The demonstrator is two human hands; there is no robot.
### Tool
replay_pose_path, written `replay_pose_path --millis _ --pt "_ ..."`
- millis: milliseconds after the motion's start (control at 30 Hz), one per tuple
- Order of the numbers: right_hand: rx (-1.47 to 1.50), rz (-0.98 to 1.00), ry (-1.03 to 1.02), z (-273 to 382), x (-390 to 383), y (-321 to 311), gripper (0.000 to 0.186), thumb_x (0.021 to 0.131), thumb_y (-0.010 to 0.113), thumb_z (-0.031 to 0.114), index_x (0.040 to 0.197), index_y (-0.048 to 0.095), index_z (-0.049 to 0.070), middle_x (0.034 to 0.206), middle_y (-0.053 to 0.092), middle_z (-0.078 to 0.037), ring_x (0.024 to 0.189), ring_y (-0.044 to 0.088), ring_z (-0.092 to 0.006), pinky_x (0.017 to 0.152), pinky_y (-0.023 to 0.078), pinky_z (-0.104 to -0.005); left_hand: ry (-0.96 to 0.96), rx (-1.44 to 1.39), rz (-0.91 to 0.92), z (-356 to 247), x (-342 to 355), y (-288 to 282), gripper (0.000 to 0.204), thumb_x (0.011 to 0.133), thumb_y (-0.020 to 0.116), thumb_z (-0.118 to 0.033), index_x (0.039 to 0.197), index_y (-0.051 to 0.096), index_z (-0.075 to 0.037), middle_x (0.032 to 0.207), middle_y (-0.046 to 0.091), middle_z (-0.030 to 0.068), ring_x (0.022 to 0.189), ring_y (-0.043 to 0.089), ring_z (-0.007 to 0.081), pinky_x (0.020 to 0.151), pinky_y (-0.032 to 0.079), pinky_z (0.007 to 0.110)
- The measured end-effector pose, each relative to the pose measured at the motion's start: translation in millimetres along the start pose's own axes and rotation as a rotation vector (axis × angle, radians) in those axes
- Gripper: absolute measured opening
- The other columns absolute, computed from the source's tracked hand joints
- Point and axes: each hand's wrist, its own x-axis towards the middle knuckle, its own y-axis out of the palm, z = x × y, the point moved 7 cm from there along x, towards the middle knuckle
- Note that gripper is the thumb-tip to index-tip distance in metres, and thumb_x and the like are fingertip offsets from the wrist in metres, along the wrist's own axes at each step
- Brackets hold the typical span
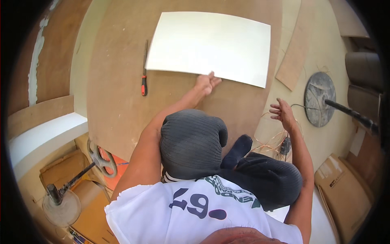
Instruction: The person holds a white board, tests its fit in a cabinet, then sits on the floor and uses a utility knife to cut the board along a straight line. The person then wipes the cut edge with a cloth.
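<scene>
A rectangular white board [208, 46] lies on a large brown plywood sheet [113, 49]. My left hand [206, 83] is at the middle of the board's near edge, gripping it with one fingertip over the edge. A thin tool with a red-and-black handle [144, 84], apparently a file, lies just left of the board. My right hand [282, 112] is off the right side of the plywood, fingers apart and holding nothing, near a thin dark cable.
A plywood strip [294, 55] lies at upper right, near a round metal base with a pole [319, 89]. Orange cords [270, 144] are beside my foot [239, 150]. Flattened cardboard [341, 191] is at lower right, a white ledge [48, 138] and another stand [61, 207] at left.
</scene>
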Motion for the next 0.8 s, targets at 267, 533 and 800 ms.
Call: replay_pose_path --millis 267,533,800 --pt "-0.736 -0.478 -0.546 -5.0 47.3 -0.8 0.050 0.087 0.066 0.032 0.121 0.059 -0.003 0.104 0.068 -0.023 0.095 0.066 -0.0322 0.085 0.051 -0.0394 0.667 1.610 -0.571 -119.4 -81.3 -103.5 0.030 0.086 0.064 -0.025 0.100 0.069 0.001 0.093 0.070 0.0175 0.087 0.067 0.0316 0.079 0.052 0.040" --pt "-0.135 -0.288 -0.317 -5.3 62.3 10.3 0.036 0.089 0.064 0.028 0.107 0.067 -0.003 0.085 0.070 -0.015 0.075 0.067 -0.0219 0.070 0.053 -0.0327 0.681 1.784 -0.900 -223.6 -91.8 -233.6 0.045 0.083 0.067 -0.030 0.119 0.064 -0.003 0.110 0.068 0.0194 0.100 0.064 0.0360 0.087 0.050 0.044" --pt "-0.302 -0.245 -0.413 -23.8 60.8 30.1 0.025 0.091 0.066 0.021 0.101 0.069 -0.003 0.080 0.065 -0.003 0.069 0.057 -0.0080 0.061 0.046 -0.0238 0.545 1.695 -0.896 -221.7 -93.6 -270.6 0.046 0.081 0.070 -0.030 0.113 0.065 0.003 0.097 0.070 0.0200 0.091 0.067 0.0344 0.082 0.051 0.041"
